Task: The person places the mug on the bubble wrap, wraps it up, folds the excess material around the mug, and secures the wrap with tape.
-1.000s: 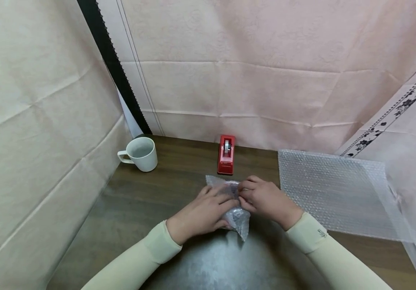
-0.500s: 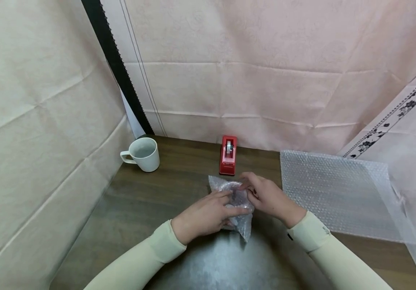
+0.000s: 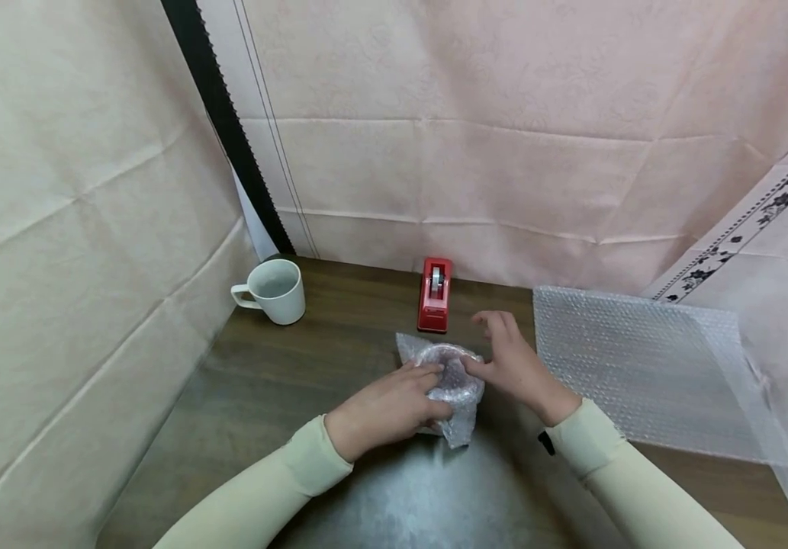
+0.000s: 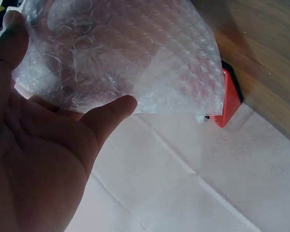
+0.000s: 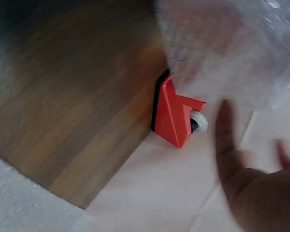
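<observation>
A bubble-wrapped bundle (image 3: 461, 390) with a round, cup-like opening stands on the table in front of me. My left hand (image 3: 394, 404) grips it from the left, fingers at the rim and thumb along the near side. In the left wrist view the bubble wrap (image 4: 130, 53) spreads between the thumb and fingers of that hand. My right hand (image 3: 516, 370) is at the bundle's right, fingers spread and raised, thumb tip at the rim. The right wrist view shows this hand blurred beside the wrap (image 5: 227, 48). What lies inside the wrap is mostly hidden.
A red tape dispenser (image 3: 433, 297) stands just behind the bundle. At the back left is a white mug (image 3: 277, 293), its handle pointing left. A flat sheet of bubble wrap (image 3: 627, 366) lies on the right. Pale cloth (image 3: 503, 168) hangs behind the table (image 3: 249, 404).
My right hand has drawn back slightly from the wrap and its fingers have spread. The bundle's round opening shows more fully. My left hand stays on it, having shifted slightly right.
</observation>
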{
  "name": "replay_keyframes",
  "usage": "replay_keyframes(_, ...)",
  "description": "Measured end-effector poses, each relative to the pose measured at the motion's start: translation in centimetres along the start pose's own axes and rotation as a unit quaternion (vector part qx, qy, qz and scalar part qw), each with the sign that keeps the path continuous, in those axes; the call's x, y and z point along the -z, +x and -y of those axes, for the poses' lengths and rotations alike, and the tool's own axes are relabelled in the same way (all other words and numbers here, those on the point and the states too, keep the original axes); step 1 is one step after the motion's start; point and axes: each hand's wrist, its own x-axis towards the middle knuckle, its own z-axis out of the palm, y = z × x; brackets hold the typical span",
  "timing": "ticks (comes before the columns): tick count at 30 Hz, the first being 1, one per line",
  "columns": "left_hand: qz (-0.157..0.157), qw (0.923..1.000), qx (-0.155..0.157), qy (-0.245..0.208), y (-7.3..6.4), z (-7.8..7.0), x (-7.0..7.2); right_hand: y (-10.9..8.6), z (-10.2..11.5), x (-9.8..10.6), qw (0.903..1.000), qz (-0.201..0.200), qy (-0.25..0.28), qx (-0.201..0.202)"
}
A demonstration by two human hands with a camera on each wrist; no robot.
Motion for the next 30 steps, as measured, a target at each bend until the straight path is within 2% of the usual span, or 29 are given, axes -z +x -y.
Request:
replay_keyframes(3,-0.005,1.0000,-0.002,0.004,-0.1,0.0,0.0,0.4,0.2,0.2,0.9949,0.070,-0.009,-0.072)
replay_keyframes(6,-0.018,0.9998,-0.010,-0.003,-0.2,0.2,-0.1,0.6,0.4,0.2,0.9885,0.120,-0.013,-0.091)
replay_keyframes(8,-0.026,0.9995,-0.006,-0.016,-0.4,0.3,-0.2,0.7,0.7,0.1,0.9881,0.125,-0.014,-0.088)
replay_keyframes(10,-0.023,0.9988,0.018,-0.038,-0.6,0.5,-0.2,0.7,1.0,0.0,0.9881,0.125,-0.015,-0.088)
replay_keyframes(13,0.006,0.9937,0.068,-0.089,-1.0,0.6,-0.1,0.9,1.6,0.0,0.9884,0.123,-0.019,-0.087)
replay_keyframes(15,0.022,0.9889,0.088,-0.118,-1.1,0.6,0.0,0.9,1.8,-0.1,0.9886,0.122,-0.026,-0.085)
replay_keyframes(18,0.027,0.9881,0.083,-0.127,-1.1,0.6,0.1,1.1,2.1,0.0,0.9888,0.119,-0.043,-0.079)
replay_keyframes(22,0.009,0.9941,0.060,-0.090,-1.0,0.8,0.0,1.4,2.0,0.8,0.9848,0.137,-0.057,-0.090)
replay_keyframes(24,0.000,0.9967,0.048,-0.065,-1.0,0.8,0.1,1.9,1.8,1.6,0.9839,0.151,-0.057,-0.075)
replay_keyframes(25,-0.003,0.9975,0.044,-0.056,-1.0,0.9,0.0,2.3,1.7,2.0,0.9843,0.158,-0.056,-0.056)
replay_keyframes(28,-0.014,0.9988,0.030,-0.036,-1.0,1.0,0.0,4.0,1.6,2.8,0.9829,0.178,-0.031,0.032)
replay_keyframes(30,-0.018,0.9991,0.024,-0.029,-1.1,1.0,0.0,5.4,1.6,2.7,0.9765,0.190,-0.018,0.100)
